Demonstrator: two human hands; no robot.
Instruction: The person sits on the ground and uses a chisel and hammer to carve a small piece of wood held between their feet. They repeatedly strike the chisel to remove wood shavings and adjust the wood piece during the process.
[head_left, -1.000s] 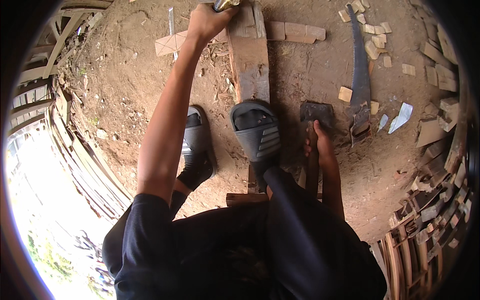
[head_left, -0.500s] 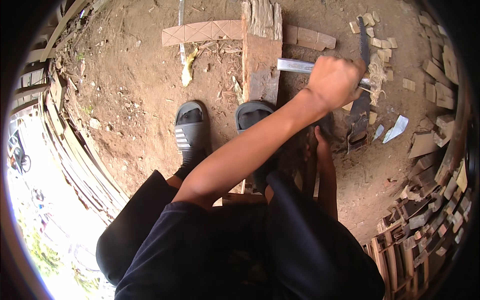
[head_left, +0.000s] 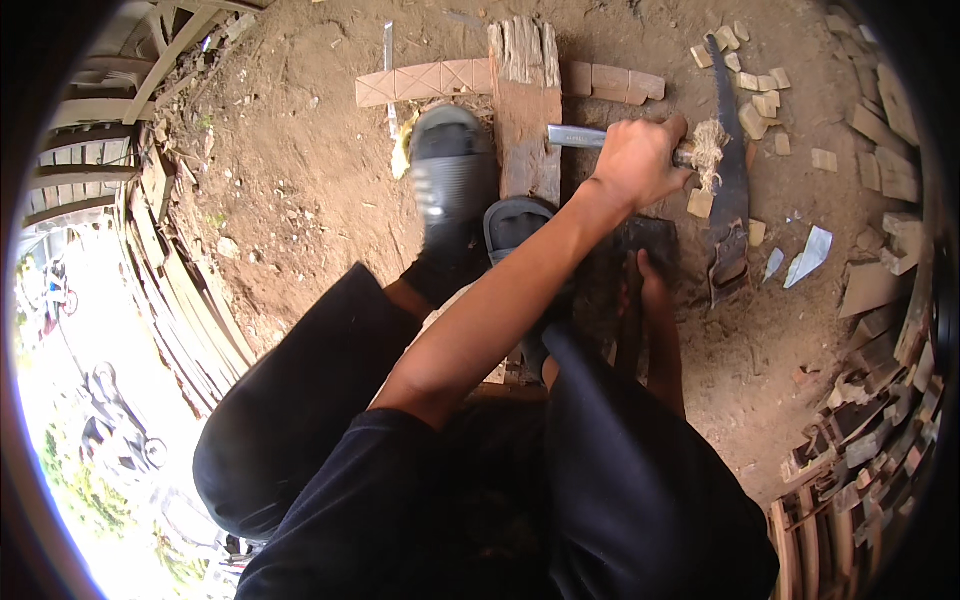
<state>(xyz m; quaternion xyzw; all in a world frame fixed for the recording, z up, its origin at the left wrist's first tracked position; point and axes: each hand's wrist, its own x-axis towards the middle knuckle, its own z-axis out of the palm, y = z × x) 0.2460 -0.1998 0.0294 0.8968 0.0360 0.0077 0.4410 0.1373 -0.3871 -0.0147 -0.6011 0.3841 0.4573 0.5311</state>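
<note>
My left hand (head_left: 640, 165) is closed around the handle of a chisel (head_left: 577, 136); its flat metal blade points left, over the edge of an upright-running timber (head_left: 528, 125). Frayed fibre binds the handle's end. Below it, my right hand (head_left: 655, 290) grips the handle of a mallet (head_left: 648, 240) with a dark, blocky head, low beside my right leg. The fingers of that hand are partly in shadow. Under the timber crosses a curved wooden piece (head_left: 430, 82), scored with lines and crosses on its left part.
A handsaw (head_left: 730, 150) lies on the dirt to the right, near several small wood offcuts (head_left: 755, 122) and a pale shard (head_left: 810, 256). A thin metal strip (head_left: 389, 60) lies at the far left end of the curved piece. Stacked wood (head_left: 880, 430) lines the right side.
My left foot has come up and right, close to the timber, and its sandal is blurred. The left hand with the chisel has shifted slightly left. The right hand still holds the mallet.
</note>
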